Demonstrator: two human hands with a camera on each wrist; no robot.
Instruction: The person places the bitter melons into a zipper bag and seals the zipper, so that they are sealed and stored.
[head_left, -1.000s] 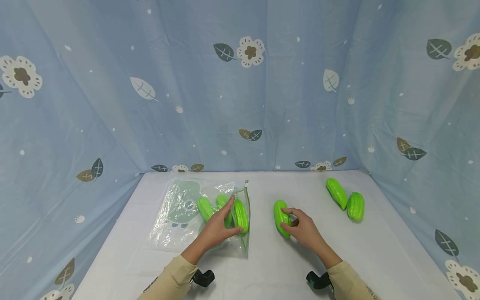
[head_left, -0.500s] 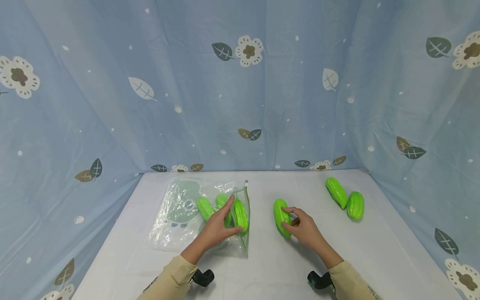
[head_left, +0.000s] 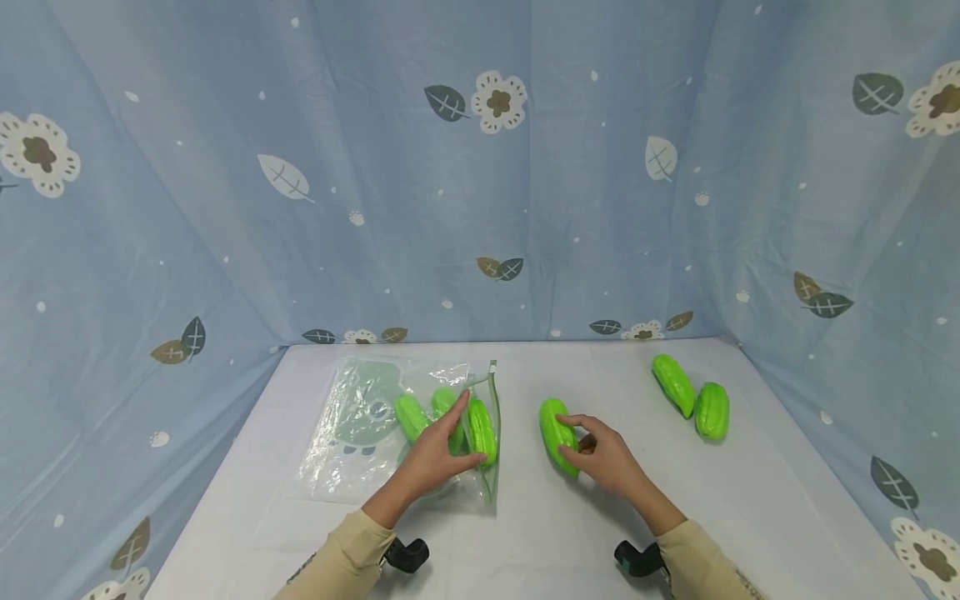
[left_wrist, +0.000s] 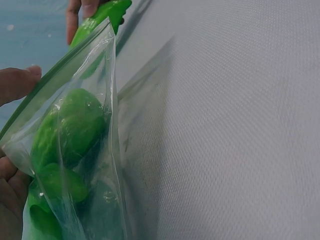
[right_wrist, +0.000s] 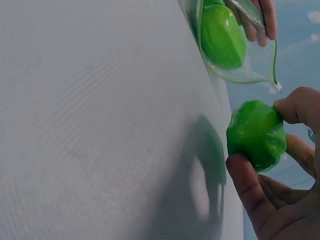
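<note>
A clear zip bag [head_left: 326, 471] with a green print lies at the left of the white table, its mouth standing open to the right. My left hand [head_left: 427, 462] holds the bag near that mouth, thumb and index finger spread. Several green gourd-like vegetables are inside; one [head_left: 482, 433] sits just within the opening. To the right of the mouth, my right hand [head_left: 611, 462] pinches another green vegetable [head_left: 552, 423] between thumb and fingers. In the right wrist view this vegetable [right_wrist: 255, 132] appears raised over its shadow. Some left fingers are hidden behind the bag in the left wrist view.
Two more green vegetables, one slanted [head_left: 673, 386] and one more upright in view [head_left: 712, 412], lie at the table's back right. A blue patterned curtain [head_left: 405, 233] surrounds the table's back and sides. Black devices [head_left: 407, 556] are worn at both wrists.
The vegetable in my right hand has shifted slightly left, towards the bag's mouth. My left hand and the bag have stayed almost still.
</note>
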